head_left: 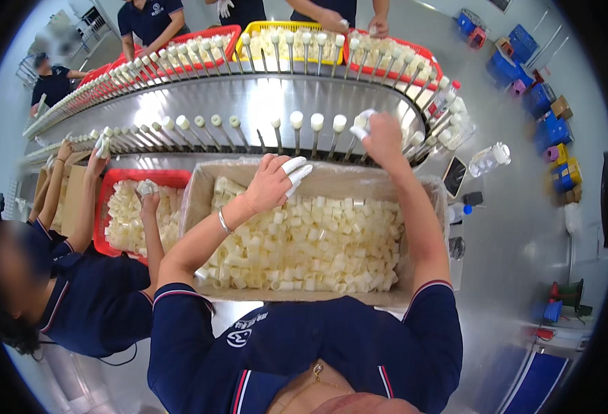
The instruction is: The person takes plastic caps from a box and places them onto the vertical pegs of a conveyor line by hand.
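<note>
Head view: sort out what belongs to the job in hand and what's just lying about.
Part of the job:
left hand
right hand
carton
pale plastic pieces in it
metal rods
conveyor

Apparently just lying about:
clear bottle
blue-capped bottle
red-capped bottle
dark flat device, perhaps a phone

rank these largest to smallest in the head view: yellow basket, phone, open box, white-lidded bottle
1. Open box
2. Yellow basket
3. Phone and white-lidded bottle: too alike to rank

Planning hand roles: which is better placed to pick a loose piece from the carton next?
Left, probably: the left hand is nearer the loose pieces in the carton; the right hand is at capped rods.
</note>
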{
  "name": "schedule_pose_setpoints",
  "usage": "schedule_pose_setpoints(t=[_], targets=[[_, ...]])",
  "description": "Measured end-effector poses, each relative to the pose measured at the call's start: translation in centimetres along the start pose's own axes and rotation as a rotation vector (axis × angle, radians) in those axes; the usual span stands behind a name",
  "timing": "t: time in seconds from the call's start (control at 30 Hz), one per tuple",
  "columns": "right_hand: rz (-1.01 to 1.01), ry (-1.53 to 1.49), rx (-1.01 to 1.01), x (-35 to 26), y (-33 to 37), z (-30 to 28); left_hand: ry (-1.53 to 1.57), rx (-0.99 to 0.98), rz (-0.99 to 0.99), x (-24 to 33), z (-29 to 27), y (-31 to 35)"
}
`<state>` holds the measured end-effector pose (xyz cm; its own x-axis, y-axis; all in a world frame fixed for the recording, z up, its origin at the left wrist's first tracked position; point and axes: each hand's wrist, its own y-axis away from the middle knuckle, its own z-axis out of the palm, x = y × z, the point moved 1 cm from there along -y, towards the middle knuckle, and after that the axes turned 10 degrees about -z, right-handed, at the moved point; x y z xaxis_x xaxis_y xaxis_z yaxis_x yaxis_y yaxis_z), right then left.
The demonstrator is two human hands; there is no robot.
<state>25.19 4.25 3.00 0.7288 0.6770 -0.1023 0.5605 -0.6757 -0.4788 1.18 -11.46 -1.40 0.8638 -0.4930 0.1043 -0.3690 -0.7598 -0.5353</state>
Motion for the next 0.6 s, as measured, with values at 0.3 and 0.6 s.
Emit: schedule_pose_setpoints(t=[0.3,0.6], targets=[[0.133,0.057,0.227,2.1,3.3,-0.7,0.124,-0.687,-0.151,2.4,9.1,7.0],[0.03,-0.044,0.288,7.3,7.6,-1.3,-0.046,-0.779,-0.193,2.6,14.5,6.5]])
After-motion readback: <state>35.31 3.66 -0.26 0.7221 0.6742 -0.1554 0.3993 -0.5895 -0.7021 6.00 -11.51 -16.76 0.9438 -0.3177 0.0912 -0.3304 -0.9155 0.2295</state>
